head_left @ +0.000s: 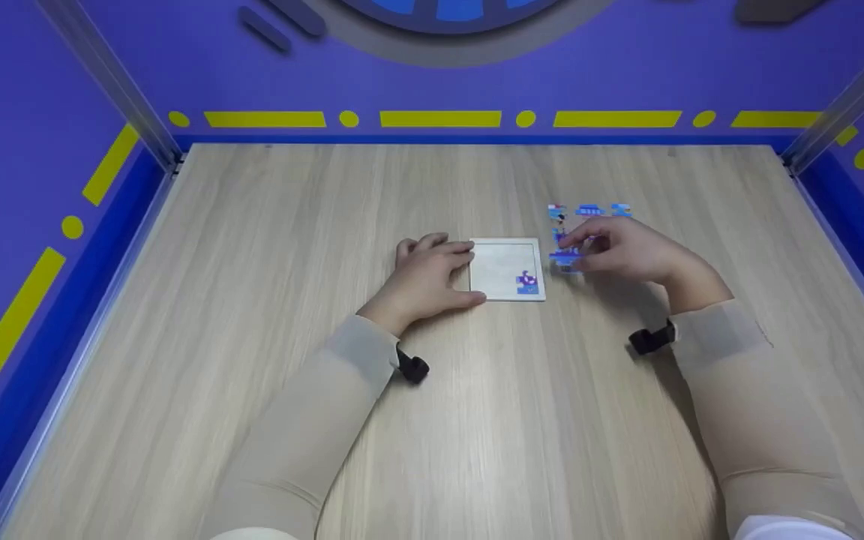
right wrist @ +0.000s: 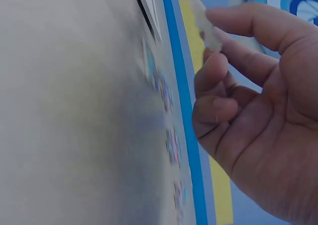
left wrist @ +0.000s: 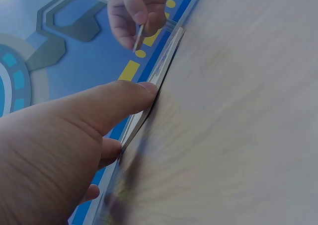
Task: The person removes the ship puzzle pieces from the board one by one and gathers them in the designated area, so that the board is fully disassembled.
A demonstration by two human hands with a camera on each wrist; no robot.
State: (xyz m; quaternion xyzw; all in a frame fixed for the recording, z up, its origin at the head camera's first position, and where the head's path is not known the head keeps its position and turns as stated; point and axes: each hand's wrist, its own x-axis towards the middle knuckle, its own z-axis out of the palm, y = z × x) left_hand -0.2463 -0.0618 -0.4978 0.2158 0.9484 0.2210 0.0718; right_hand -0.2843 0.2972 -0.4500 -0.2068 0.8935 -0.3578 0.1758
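A square white puzzle tray [head_left: 496, 262] lies on the table, with a blue-and-purple puzzle piece [head_left: 527, 283] in its lower right corner. My left hand [head_left: 428, 281] holds the tray at its left side, thumb on the near edge and a finger by the upper left corner. Just right of the tray, my right hand [head_left: 631, 251] is raised over the table. Its thumb and fingers pinch a thin puzzle piece [right wrist: 206, 26], which the right wrist view shows nearly edge-on. The picture on that piece cannot be made out.
Loose puzzle pieces lie right of the tray, among them a blue one [head_left: 589, 209] and another [head_left: 621, 209] farther right. Some are partly hidden behind my right hand. Blue-purple panels [head_left: 439, 90] wall the wooden table [head_left: 289, 225] at the back and sides.
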